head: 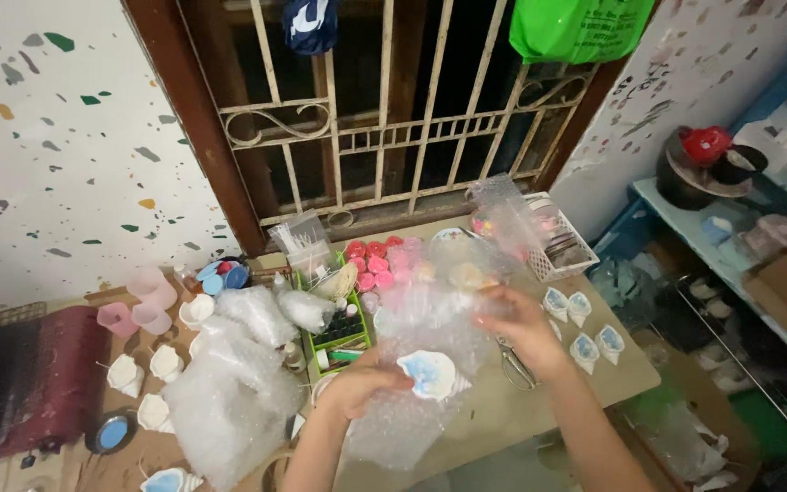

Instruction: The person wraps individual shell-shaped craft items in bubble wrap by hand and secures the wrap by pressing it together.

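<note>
Both hands meet at 6 o'clock over the desk (494, 415): left hand (357, 387) grips a shell-shaped blue-and-white ornament (430, 374) on bubble wrap (412, 314); right hand (521, 328) pinches the sheet's 1 o'clock edge. Wrapping step in hand; folding the sheet over probably follows.

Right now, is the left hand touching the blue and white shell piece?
Touching: the head view shows the left hand with its fingers against the shell piece on the bubble wrap.
</note>
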